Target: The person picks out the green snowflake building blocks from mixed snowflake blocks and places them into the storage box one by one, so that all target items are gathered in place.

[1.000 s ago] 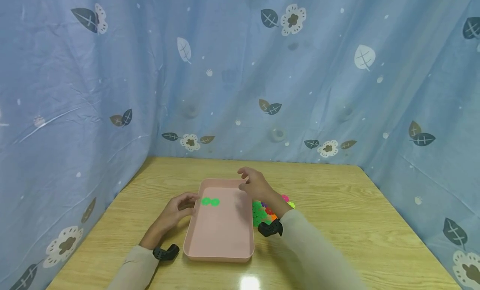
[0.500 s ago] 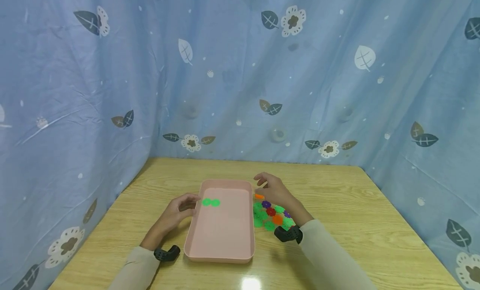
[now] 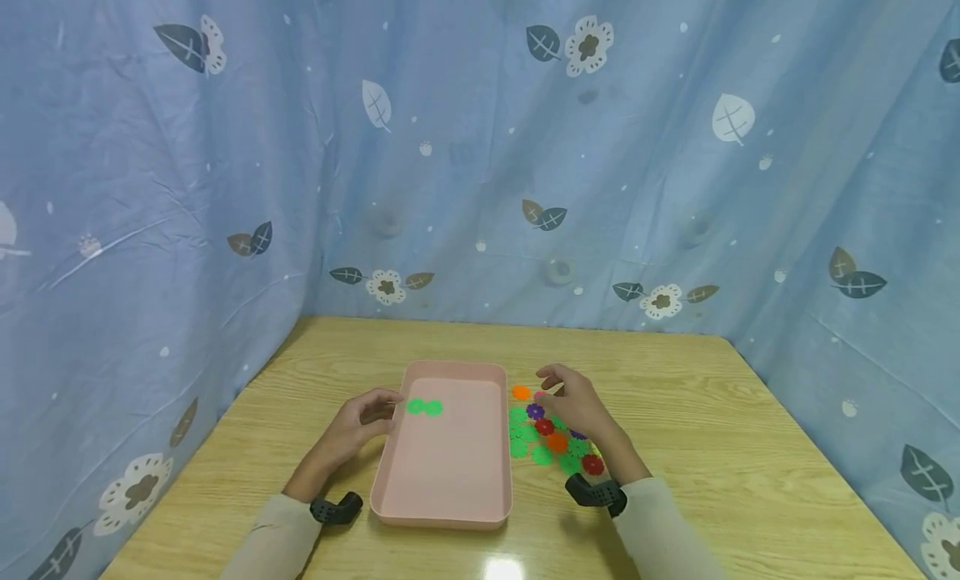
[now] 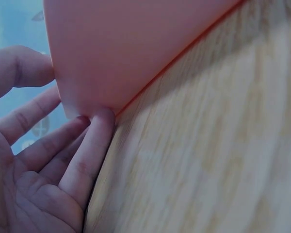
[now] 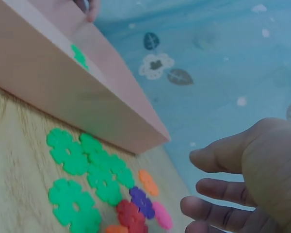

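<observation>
A shallow pink tray (image 3: 442, 472) lies on the wooden table with two green snowflake discs (image 3: 424, 407) near its far left corner. My left hand (image 3: 362, 426) rests against the tray's left side, and in the left wrist view its fingertips touch the pink wall (image 4: 126, 43). Right of the tray, my right hand (image 3: 581, 403) hovers over a spread of flower-shaped plastic discs, fingers loosely bent and holding nothing. Among them are green discs (image 5: 73, 204), a purple disc (image 5: 142, 202), a red disc (image 5: 131, 217), an orange disc (image 3: 521, 392) and a pink disc (image 5: 162, 215).
The pale wooden table (image 3: 712, 430) extends on both sides of the tray. A blue curtain (image 3: 480, 163) with leaf and flower prints surrounds it at the back and sides. Each wrist wears a black device (image 3: 336, 508).
My right hand has moved from over the tray's far right corner to the right and nearer, over the discs, uncovering more of them. The left hand stays at the tray.
</observation>
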`<state>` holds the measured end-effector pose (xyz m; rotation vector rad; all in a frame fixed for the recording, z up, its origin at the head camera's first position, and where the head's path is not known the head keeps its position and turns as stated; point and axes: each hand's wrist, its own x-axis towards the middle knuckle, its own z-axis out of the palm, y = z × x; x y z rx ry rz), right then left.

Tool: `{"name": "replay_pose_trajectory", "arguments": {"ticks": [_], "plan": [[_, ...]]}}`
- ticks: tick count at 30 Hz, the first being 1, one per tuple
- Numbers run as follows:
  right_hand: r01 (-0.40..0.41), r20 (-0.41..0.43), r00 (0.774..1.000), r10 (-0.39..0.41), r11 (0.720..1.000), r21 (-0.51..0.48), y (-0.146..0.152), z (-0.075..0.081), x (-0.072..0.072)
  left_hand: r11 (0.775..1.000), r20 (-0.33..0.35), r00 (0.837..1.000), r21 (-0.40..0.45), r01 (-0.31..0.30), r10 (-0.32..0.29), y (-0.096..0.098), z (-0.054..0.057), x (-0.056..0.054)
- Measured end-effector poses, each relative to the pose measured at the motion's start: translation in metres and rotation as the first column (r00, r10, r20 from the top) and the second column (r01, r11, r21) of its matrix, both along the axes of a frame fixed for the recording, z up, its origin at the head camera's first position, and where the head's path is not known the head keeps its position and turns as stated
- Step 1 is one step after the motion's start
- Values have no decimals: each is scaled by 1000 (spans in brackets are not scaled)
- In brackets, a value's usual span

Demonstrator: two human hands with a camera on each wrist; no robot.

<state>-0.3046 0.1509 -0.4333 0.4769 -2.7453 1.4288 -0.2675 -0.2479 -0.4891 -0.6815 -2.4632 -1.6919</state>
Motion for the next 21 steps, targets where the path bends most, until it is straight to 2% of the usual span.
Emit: {"name": "replay_pose_trajectory", "arguments": {"ticks": [11,21], "plan": [[10,61,998,-12,999,39,14,-10,3,1000,-17,1000,11,2,-2,-1,2,-2],[47,69,996,-59,985,164,24,-15,2,1000,3,1000,-4,-14,15,-1,0,-1]]}}
